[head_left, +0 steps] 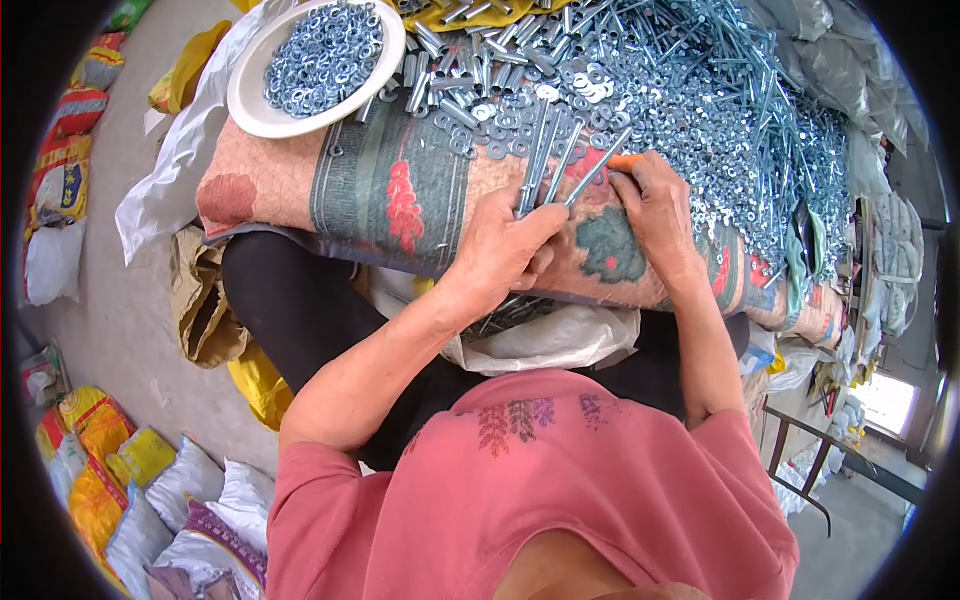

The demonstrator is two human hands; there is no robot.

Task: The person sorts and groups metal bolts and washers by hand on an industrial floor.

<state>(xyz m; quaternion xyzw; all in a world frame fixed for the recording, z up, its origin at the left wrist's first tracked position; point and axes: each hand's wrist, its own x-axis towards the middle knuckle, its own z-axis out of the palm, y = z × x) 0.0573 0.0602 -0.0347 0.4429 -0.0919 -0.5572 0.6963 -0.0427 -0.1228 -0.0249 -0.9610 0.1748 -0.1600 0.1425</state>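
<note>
My left hand is closed around several long metal bolts, which fan upward out of the fingers. To its right, my right hand has its fingers curled and pressed together near the bolt tips, at the edge of the hardware pile. Something orange shows at its fingertips, perhaps a finger cover. Whatever the right fingers pinch is too small to make out. Just beyond both hands lie loose flat washers and short metal sleeves. Small nuts heap up on the right.
A patterned padded cloth carries the hardware. At the back left stands a white plate full of small metal rings. More long bolts pile up at the far right. An open white sack rests in my lap. Filled bags line the floor left.
</note>
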